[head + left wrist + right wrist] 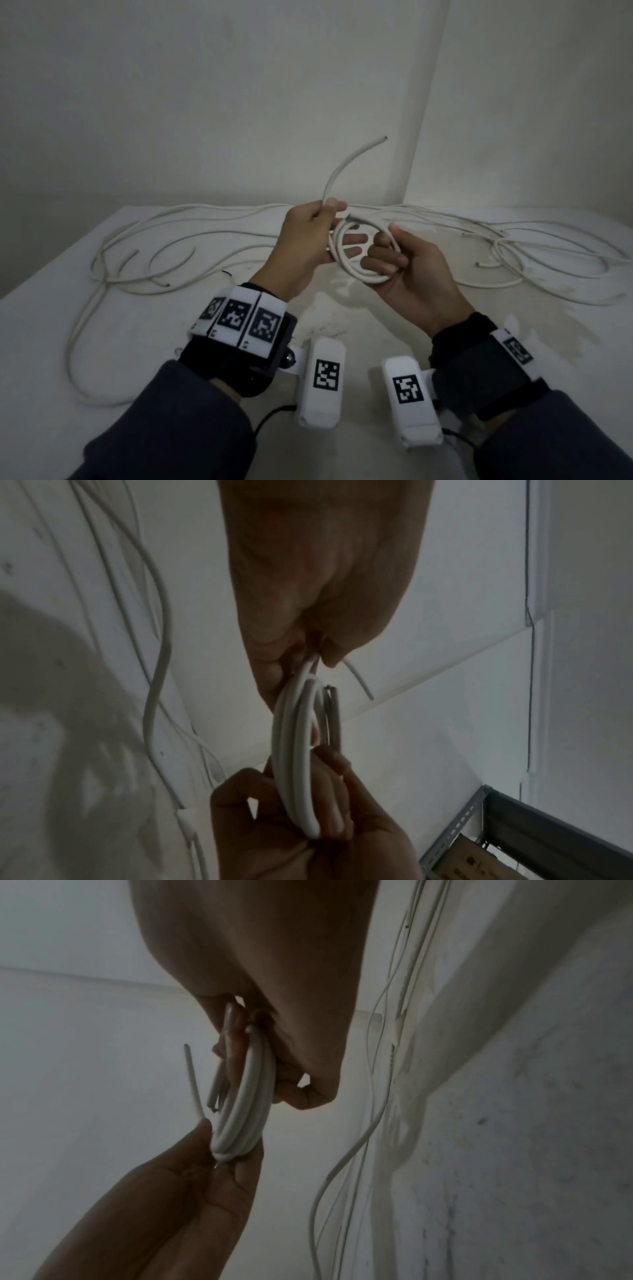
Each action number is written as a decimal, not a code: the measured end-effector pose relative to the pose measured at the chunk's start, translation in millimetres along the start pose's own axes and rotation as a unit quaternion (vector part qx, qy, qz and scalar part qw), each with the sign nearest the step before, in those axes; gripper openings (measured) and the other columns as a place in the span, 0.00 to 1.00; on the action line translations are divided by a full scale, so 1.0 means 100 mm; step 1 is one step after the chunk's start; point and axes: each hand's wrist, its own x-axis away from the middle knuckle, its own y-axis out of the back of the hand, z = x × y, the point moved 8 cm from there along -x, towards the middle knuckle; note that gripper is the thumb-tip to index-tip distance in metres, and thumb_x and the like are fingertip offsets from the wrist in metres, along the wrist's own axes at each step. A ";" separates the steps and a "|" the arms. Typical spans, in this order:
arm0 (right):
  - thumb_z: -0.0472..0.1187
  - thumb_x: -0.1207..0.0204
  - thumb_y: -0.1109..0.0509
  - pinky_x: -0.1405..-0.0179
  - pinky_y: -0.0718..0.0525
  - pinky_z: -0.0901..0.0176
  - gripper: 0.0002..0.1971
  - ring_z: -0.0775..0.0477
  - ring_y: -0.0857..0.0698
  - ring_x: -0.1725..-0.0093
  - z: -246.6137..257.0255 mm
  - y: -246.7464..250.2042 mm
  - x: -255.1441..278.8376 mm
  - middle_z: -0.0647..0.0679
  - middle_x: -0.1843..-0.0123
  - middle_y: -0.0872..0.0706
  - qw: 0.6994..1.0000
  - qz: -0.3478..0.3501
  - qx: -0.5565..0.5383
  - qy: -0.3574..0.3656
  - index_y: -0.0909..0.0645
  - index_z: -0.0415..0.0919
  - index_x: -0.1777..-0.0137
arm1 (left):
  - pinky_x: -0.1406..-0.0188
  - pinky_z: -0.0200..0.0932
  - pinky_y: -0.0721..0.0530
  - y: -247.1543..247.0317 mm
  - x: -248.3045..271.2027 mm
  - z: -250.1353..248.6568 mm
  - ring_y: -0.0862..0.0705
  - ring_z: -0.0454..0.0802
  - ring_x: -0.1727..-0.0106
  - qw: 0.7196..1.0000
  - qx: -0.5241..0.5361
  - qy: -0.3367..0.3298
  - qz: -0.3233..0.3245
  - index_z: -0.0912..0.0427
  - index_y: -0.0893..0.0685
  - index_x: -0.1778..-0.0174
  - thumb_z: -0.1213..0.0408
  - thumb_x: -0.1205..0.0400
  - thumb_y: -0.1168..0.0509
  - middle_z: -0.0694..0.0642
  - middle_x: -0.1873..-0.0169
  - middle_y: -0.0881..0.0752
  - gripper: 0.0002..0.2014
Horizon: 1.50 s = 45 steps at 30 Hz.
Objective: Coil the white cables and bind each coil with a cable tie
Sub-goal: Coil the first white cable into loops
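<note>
I hold a small coil of white cable (343, 266) in the air above the table, between both hands. My left hand (320, 228) grips the coil's left side. The cable's free end (346, 162) curves up and to the right out of that fist. My right hand (390, 253) pinches the coil's right and lower side between thumb and curled fingers. In the left wrist view the coil (294, 750) stands edge-on between the left hand (318, 588) and the right hand (301, 818). The right wrist view shows the coil (246, 1096) in the same two-handed hold.
Several loose white cables (171, 233) sprawl across the white table (102, 342), with more at the right (513, 246). A short thin dark piece (226, 273) lies near my left wrist. Walls meet in a corner behind the table. A metal shelf frame (514, 831) stands to one side.
</note>
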 end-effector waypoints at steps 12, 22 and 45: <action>0.42 0.15 0.45 0.85 0.39 0.69 0.18 0.58 0.41 0.86 0.06 -0.02 0.05 0.55 0.85 0.39 0.986 -0.021 0.165 0.034 0.27 0.35 0.66 | 0.82 0.33 0.34 -0.26 0.02 0.23 0.41 0.41 0.86 0.979 0.085 0.137 0.126 0.56 0.19 0.40 0.56 0.12 0.53 0.50 0.79 0.36 0.18; 0.34 0.15 0.46 0.80 0.43 0.65 0.11 0.60 0.43 0.86 0.09 -0.05 0.09 0.57 0.83 0.39 0.983 0.009 0.174 0.051 0.24 0.48 0.47 | 0.78 0.35 0.30 -0.29 0.11 0.28 0.39 0.44 0.87 0.944 0.129 0.225 0.203 0.54 0.17 0.38 0.63 0.19 0.47 0.49 0.81 0.33 0.18; 0.35 0.25 0.27 0.64 0.16 0.62 0.06 0.51 0.13 0.62 0.39 0.26 0.15 0.44 0.57 0.09 0.953 -0.146 0.199 0.177 0.12 0.36 0.50 | 0.82 0.31 0.32 -0.23 -0.05 0.39 0.37 0.38 0.85 0.950 0.243 0.169 0.100 0.57 0.32 0.65 0.62 0.13 0.46 0.48 0.78 0.29 0.13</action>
